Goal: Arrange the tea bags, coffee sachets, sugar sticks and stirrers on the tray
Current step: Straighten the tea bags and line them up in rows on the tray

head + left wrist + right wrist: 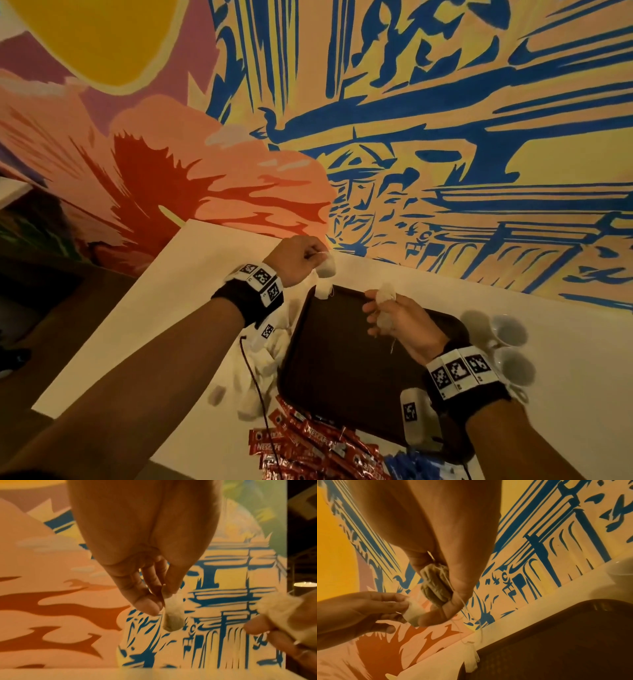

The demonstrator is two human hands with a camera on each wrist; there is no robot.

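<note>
Left hand (297,257) raised over the tray's far left corner, fingers (147,606) pinching one tea bag (326,267); a second bag (323,291) dangles below it at the tray (342,359) rim. Right hand (399,322) above the tray, fingers curled round a bundle of tea bags (435,585), strings trailing. Dark tray, nothing lying on its visible surface. Left of it a heap of white tea bags (263,363); near edge, red coffee sachets (308,445) and blue sachets (414,462), too jumbled to count. Two white cups (510,346) right of the tray. White table (154,308) against a painted mural wall (411,137). A black cable (253,377) crosses the heap.
</note>
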